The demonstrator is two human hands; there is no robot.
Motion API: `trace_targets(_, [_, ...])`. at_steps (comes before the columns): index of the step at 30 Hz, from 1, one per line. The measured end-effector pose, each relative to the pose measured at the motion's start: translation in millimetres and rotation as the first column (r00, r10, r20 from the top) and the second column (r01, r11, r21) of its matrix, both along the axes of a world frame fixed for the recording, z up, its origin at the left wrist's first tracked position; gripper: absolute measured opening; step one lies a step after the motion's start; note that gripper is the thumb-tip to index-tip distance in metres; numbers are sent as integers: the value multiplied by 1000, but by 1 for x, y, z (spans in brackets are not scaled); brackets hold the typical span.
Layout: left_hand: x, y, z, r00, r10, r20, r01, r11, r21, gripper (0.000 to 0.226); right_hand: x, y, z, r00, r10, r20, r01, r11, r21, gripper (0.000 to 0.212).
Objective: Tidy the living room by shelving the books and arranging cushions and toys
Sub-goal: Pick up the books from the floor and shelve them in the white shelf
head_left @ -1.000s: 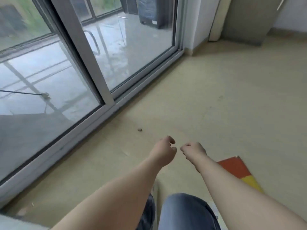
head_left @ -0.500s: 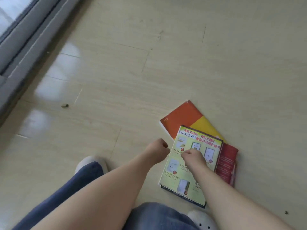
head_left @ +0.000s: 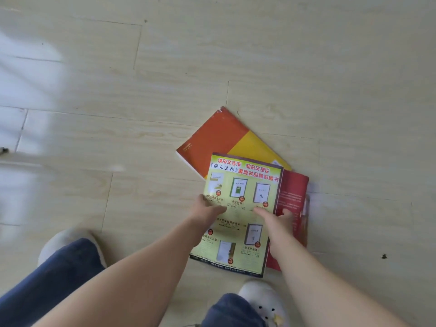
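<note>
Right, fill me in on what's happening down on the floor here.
A person is bent over three books piled on the floor. The left hand grips the left edge of the top one, a yellow-green magazine, thumb on its cover. The right hand straddles its right edge, fingers spread across it and the red book beneath. An orange-and-yellow book lies partly under them. Nothing looks lifted yet.

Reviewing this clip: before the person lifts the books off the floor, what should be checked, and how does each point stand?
1. Both hands at the stack: ok; left hand at the green magazine's left edge, right hand at its right edge.
2. Firm grip: cannot tell.
3. Stack squared: not ok; orange-yellow book and red book splay out beneath.
4. Feet off the books: ok; white shoe sits short of the magazine.
</note>
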State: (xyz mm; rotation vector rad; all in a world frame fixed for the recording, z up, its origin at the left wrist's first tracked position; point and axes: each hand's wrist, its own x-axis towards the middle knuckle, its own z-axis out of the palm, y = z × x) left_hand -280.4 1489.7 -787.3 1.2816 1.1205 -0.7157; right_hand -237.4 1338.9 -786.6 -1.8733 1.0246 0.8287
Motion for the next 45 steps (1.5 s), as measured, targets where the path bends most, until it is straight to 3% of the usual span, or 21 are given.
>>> trace_targets(2, [-4, 0, -1, 1000, 14, 5, -14, 1000, -10, 40, 1, -2, 0, 1000, -15, -23, 16, 999, 45, 67])
trace_targets(5, [-5, 7, -1, 999, 39, 26, -38, 999, -12, 36, 3, 5, 6, 1000, -7, 4, 6, 978, 209, 22])
trace_targets(9, [-10, 16, 2, 996, 86, 0, -85, 996, -34, 45, -2, 24, 22, 989, 97, 115, -133, 926, 354, 20])
trace_targets(12, [-11, 26, 6, 998, 57, -37, -58, 998, -32, 50, 3, 17, 33, 992, 111, 55, -124, 866, 485, 16])
trace_targets(15, [-10, 20, 9, 1000, -1, -10, 0, 999, -37, 39, 7, -8, 30, 992, 60, 115, -97, 932, 350, 15])
trace_targets(17, [-8, 8, 8, 998, -55, 8, 55, 998, -13, 40, 5, -28, 20, 981, 116, 156, -128, 989, 72, 20])
trace_targets(19, [-7, -6, 4, 997, -81, -12, 81, 996, -27, 52, 2, -46, 14, 984, 152, 90, -133, 972, -191, 31])
trace_targets(20, [-7, -13, 2, 998, -66, -11, 65, 997, -44, 55, 2, -53, 11, 991, 124, 50, -111, 972, -208, 39])
trace_targets(24, [-7, -32, -2, 999, 42, -10, -42, 995, -94, 49, -3, -69, -13, 998, -24, -52, 28, 997, 66, 68])
trace_targets(26, [-8, -35, -6, 997, 77, -19, -79, 991, -108, 45, -4, -72, -26, 998, -20, -58, 24, 997, 70, 79])
trace_targets(28, [-9, -34, -9, 996, 78, -37, -82, 990, -114, 60, -2, -72, -29, 997, 0, -73, 3, 999, 53, 87])
trace_targets(31, [-13, -28, -25, 997, 51, -49, -54, 997, -59, 81, -4, -63, -22, 997, 15, -81, -5, 992, 123, 65])
trace_targets(39, [-15, 11, -19, 979, 192, -70, -198, 975, -98, 43, -10, -43, -18, 984, 161, -78, -126, 935, 333, 36])
trace_targets(41, [-15, 18, -13, 985, 171, -32, -174, 973, -149, 31, -9, -42, -19, 967, 254, -24, -237, 931, 277, 28])
trace_targets(43, [-15, 22, -10, 982, 187, 22, -180, 967, -179, 22, -7, -44, -23, 905, 422, 49, -424, 903, 61, 38])
trace_targets(45, [-12, 26, -5, 973, 221, 71, -206, 962, -177, 20, 3, -47, -22, 850, 520, 85, -499, 846, -188, 49])
